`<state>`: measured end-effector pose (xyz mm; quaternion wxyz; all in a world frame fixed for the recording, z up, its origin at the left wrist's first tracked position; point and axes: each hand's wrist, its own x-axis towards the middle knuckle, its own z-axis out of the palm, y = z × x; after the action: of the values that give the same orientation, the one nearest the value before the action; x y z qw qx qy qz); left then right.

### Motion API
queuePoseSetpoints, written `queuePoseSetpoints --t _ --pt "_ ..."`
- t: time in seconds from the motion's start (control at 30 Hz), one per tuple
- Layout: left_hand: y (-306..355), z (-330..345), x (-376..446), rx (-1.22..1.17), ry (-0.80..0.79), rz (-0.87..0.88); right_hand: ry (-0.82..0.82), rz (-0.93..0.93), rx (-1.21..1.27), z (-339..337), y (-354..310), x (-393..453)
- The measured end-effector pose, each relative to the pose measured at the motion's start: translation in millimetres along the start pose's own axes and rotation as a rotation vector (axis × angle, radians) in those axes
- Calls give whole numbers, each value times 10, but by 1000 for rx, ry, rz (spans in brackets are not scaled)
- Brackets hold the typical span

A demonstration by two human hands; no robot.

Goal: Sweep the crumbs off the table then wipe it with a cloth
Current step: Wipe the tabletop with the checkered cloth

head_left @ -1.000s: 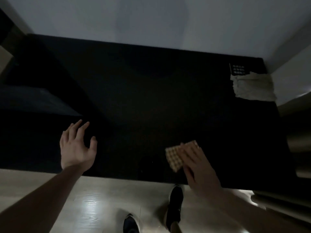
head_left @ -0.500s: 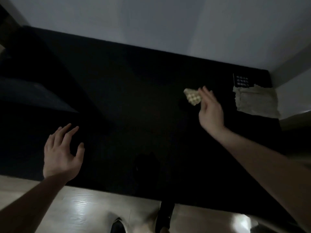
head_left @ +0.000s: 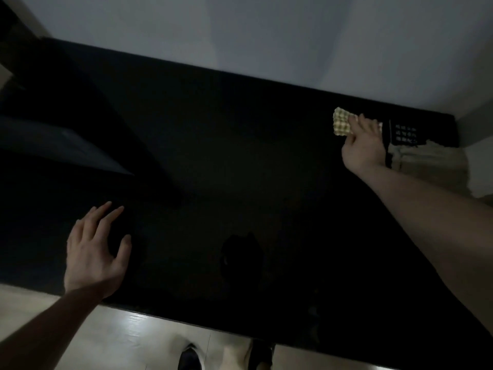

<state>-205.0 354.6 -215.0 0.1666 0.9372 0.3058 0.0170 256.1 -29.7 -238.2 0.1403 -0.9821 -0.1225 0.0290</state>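
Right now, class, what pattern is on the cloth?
A yellow and white check, on the cloth under the right hand, in the head view.

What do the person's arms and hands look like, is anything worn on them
Both forearms are bare as far as the frame shows: no sleeves, gloves, watch or bracelets. The left hand and right hand show no rings that can be made out, though the dim light hides fine detail.

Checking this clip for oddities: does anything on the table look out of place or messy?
Only one thing: a crumpled pale sheet lies ragged at the table's far right corner. No crumbs or spills show in the dim light.
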Motion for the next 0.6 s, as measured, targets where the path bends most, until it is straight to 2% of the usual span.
queuePoseSetpoints --t 0.13,0.37,0.5,0.6 --pt "-4 -16 -16 2 -6 8 -28 -22 39 -77 63 -744" --pt "-32 -11 -24 -13 18 49 -67 -58 88 -122 309 -2746" --pt "-32 7 -25 -14 43 65 -161 -190 120 -165 475 -3874" --pt "-43 28 -33 15 13 47 -222 -328 145 -251 562 -4185"
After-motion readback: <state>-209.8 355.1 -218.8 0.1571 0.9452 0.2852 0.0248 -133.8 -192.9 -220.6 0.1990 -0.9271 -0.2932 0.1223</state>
